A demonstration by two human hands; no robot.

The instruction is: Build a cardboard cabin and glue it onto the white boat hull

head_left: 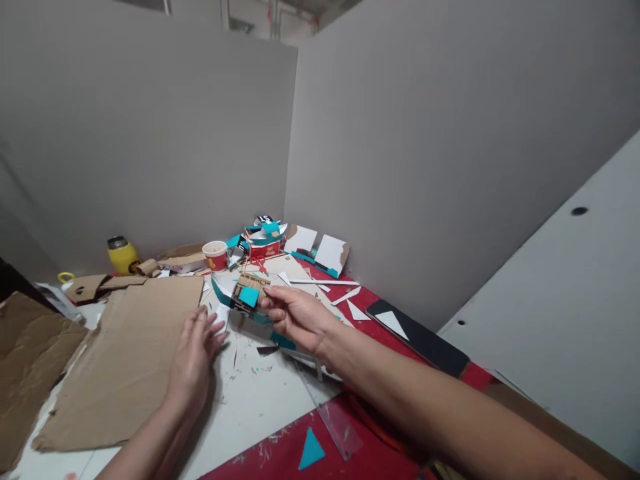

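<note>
Bare hands (193, 350) (300, 317): two are seen
Hand-held brown cardboard piece with turquoise patch (250, 297): one is counted
Black-lidded yellow bottle (123, 257): one
Upright red-and-white paper cup (217, 259): one
White rectangular cards (301, 238) (331, 255): two

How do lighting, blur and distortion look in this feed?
Head view: light is soft, without harsh glare; a faint shadow edges the left forearm; wide-angle stretch seems to elongate the right forearm toward the corner; small print on the cardboard piece in the right hand is too soft to read.

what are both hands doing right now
Left hand: open, no object visibly held.
Right hand: closed, holding a small cardboard piece.
</note>
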